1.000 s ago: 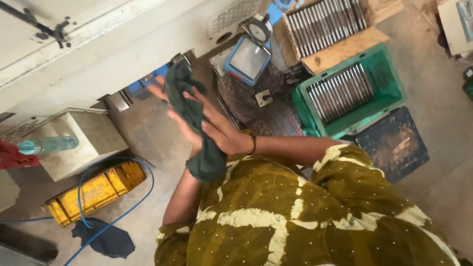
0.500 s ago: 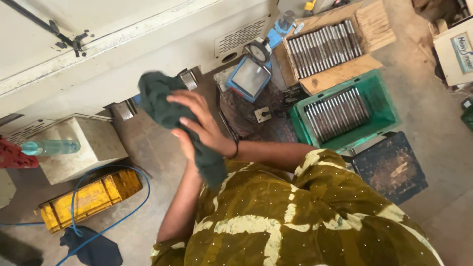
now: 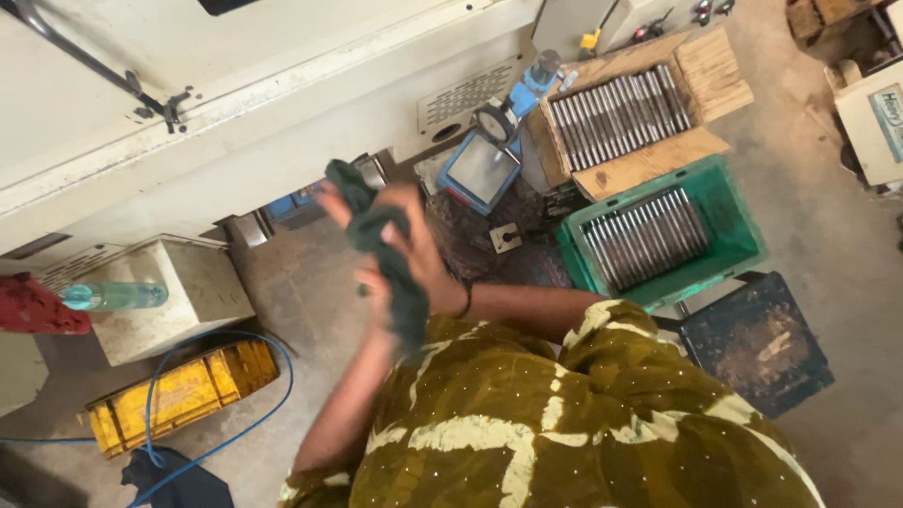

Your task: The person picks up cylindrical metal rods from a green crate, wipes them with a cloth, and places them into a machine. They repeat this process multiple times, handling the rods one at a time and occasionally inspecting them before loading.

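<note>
A dark green cloth [image 3: 381, 254] is held at the centre of the frame between both hands. Compared with a second ago, the cloth is bunched tighter and the right hand [image 3: 414, 249] is pressed over it, fingers curled and clamped on the fabric. The left hand [image 3: 376, 282] is mostly hidden beneath; its finger state cannot be told. Judged from this, hand wiping is under way. A green crate [image 3: 729, 212] of metal rods sits at right.

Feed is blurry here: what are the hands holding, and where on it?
A dark green cloth, bunched between the right hand and left hand around its middle; its lower end hangs free.
</note>
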